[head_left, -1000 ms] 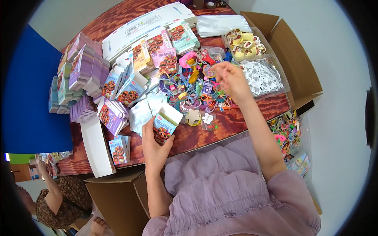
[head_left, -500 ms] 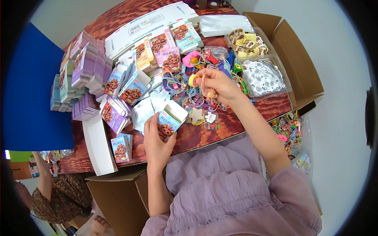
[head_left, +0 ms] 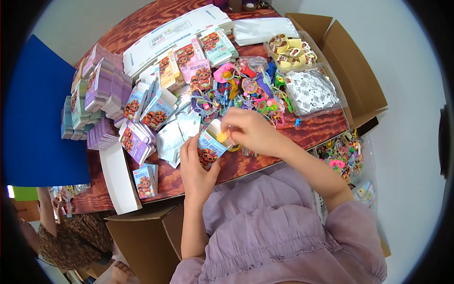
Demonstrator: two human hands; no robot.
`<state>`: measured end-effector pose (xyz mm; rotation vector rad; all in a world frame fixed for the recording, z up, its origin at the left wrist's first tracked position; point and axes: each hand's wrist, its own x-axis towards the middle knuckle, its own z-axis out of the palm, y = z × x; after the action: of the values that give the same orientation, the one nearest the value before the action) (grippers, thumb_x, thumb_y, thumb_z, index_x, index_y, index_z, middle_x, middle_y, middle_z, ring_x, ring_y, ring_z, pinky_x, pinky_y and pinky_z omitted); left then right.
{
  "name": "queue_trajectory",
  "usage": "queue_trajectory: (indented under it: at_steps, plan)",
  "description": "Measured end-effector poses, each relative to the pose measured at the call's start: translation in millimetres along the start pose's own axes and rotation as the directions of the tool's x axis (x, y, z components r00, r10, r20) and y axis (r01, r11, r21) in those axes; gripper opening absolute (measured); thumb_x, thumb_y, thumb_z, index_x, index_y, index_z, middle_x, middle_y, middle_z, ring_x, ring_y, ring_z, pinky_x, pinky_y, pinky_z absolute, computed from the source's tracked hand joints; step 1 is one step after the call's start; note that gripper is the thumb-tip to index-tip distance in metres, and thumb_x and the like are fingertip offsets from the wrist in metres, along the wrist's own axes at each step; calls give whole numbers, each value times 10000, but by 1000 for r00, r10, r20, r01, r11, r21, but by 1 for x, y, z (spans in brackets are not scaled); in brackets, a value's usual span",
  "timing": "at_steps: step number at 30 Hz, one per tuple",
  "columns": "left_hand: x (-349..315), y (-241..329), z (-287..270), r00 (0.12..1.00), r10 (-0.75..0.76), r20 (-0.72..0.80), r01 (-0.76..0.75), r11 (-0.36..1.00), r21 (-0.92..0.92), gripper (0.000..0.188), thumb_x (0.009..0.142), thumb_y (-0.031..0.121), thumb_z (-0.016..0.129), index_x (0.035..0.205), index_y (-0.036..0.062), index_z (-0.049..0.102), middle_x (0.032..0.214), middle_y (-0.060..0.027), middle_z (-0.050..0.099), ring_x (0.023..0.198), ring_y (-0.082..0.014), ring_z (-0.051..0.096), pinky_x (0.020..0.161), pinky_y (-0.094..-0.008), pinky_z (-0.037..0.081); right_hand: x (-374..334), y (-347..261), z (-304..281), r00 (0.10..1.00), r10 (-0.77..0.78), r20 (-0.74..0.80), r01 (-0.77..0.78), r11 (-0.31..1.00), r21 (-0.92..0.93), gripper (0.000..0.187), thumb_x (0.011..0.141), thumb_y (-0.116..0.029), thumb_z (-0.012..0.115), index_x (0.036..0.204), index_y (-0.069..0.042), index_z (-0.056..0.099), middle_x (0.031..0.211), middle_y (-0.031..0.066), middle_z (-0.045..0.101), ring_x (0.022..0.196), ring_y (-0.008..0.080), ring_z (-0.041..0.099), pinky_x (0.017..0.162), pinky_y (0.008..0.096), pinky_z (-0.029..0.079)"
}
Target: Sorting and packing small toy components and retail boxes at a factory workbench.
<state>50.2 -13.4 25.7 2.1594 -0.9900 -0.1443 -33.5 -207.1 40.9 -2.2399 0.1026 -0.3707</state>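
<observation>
My left hand [head_left: 197, 164] is closed round a small light-blue carton [head_left: 211, 147] with a cartoon picture, its top flap open and tilted away from me. At the carton's mouth my right hand [head_left: 248, 130] pinches a small yellow trinket [head_left: 222, 137]; its cord is mostly hidden by the fingers. Left of the carton lie silvery-white flat packets [head_left: 178, 136]. Behind my right hand spreads a heap of colourful corded trinkets [head_left: 250, 90].
Stacked purple cartons [head_left: 108, 85] stand at the left, near a blue panel [head_left: 40, 118]. A clear tray [head_left: 312, 90] holds white printed slips, beside yellow stickers [head_left: 291, 51]. An open cardboard box [head_left: 362, 71] is at the right. Another person's arm [head_left: 46, 213] shows at lower left.
My right hand has come down and left from above the trinket heap, bringing the yellow trinket to the carton's opening. My left hand, still holding the carton, has shifted slightly right.
</observation>
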Motion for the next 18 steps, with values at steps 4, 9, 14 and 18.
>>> queue_trajectory:
  at_steps: [4, 9, 14, 18]
  plan:
    - [-2, 1, -2, 1000, -1, -17, 1, 1000, -8, 709, 727, 52, 766, 1374, 52, 476, 1291, -167, 516, 1198, -335, 541, 992, -407, 455, -13, 29, -9, 978, 192, 78, -197, 741, 642, 93, 892, 14, 593, 977, -16, 610, 1147, 122, 670, 823, 107, 647, 733, 249, 519]
    - [-4, -2, -3, 1000, -17, -17, 16, 1000, -21, 723, 715, 44, 768, 1375, 49, 472, 1292, -173, 514, 1200, -339, 542, 994, -405, 455, -22, 49, -28, 961, 223, 164, -239, 371, 897, 182, 917, 19, 562, 1089, -30, 592, 1256, 215, 635, 840, 120, 658, 706, 256, 529]
    - [-5, -2, -6, 1000, 0, 22, 2, 998, -57, 723, 716, 37, 752, 1373, 30, 450, 1283, -201, 495, 1186, -376, 520, 981, -436, 452, -25, 50, -34, 967, 181, 182, -213, 172, 962, 187, 932, -136, 658, 1084, -50, 592, 1290, 290, 595, 876, 185, 694, 714, 260, 537]
    - [-4, 1, -5, 999, 4, 32, -3, 999, -34, 731, 713, 39, 755, 1377, 29, 449, 1282, -199, 498, 1185, -374, 521, 979, -434, 454, -24, 49, -31, 966, 170, 197, -194, -38, 980, 249, 945, -183, 655, 1136, -45, 576, 1269, 300, 602, 860, 210, 696, 675, 264, 536]
